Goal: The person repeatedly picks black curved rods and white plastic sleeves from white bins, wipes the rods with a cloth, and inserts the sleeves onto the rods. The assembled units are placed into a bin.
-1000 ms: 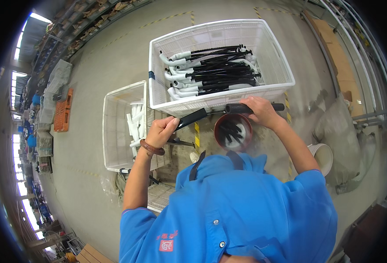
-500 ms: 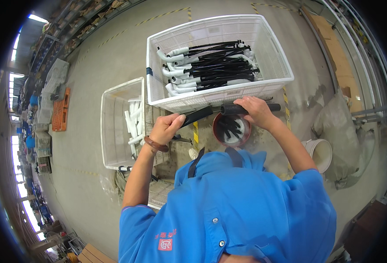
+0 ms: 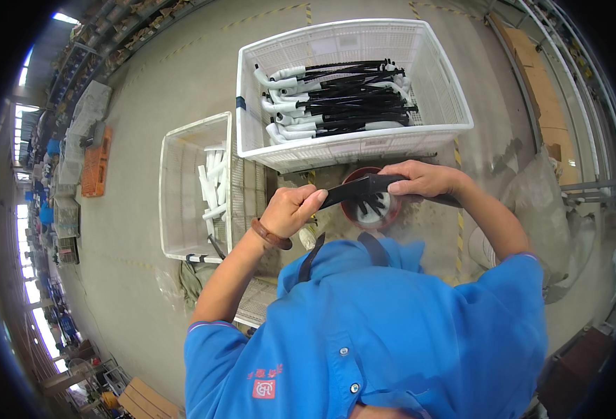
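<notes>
My left hand (image 3: 292,211) is closed around a black bar or tube (image 3: 337,193), thumb along its top. My right hand (image 3: 423,179) grips a black foam-like sleeve (image 3: 379,183), part of which shows past the hand on its far side. The bar and the sleeve meet end to end between my hands; I cannot tell whether one sits inside the other. Just beneath them stands a red-brown bucket (image 3: 348,211) holding several black sleeves (image 3: 372,205) and something white and foamy at the bottom.
A large white crate (image 3: 364,145) ahead holds many black rods with white bent ends (image 3: 336,101). To the left, another white crate (image 3: 170,192) contains white tubes (image 3: 215,183). A white bucket (image 3: 482,246) stands right, partly behind my arm. Orange crates (image 3: 97,162) sit far left.
The bar and sleeve, apart with a gap before, now meet end to end. My left hand has shifted right and nearer my body; my right hand has moved slightly right.
</notes>
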Demonstrator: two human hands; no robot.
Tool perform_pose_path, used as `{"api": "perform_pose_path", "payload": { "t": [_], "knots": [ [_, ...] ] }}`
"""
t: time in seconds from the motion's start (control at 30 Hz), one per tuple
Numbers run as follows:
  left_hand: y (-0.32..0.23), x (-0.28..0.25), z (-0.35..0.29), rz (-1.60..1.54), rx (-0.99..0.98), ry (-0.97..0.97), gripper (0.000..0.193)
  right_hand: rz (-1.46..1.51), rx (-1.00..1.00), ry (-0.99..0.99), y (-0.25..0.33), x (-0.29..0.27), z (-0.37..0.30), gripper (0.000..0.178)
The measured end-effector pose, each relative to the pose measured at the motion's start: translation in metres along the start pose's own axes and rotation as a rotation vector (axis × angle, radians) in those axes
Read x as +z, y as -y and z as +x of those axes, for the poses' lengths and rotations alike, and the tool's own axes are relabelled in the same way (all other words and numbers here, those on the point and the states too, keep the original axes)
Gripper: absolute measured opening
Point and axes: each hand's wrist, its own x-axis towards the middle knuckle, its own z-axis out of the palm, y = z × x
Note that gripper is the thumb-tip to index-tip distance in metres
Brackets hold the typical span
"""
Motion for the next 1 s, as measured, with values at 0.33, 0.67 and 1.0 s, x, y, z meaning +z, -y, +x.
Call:
{"api": "perform_pose_path", "payload": {
  "t": [0.33,0.67,1.0],
  "knots": [
    [0.0,-0.003,-0.005,0.159,0.018,0.072,0.041,0.045,0.041,0.232,0.035,0.023,0.019,0.033],
    [-0.001,-0.001,-0.008,0.043,-0.333,-0.07,0.055,-1.182,-0.264,-0.326,0.04,0.078,0.117,0.031],
    [0.056,-0.118,-0.134,-0.748,-0.504,-0.153,0.032,-0.429,-0.102,-0.106,0.167,0.011,0.16,0.028]
  ]
}}
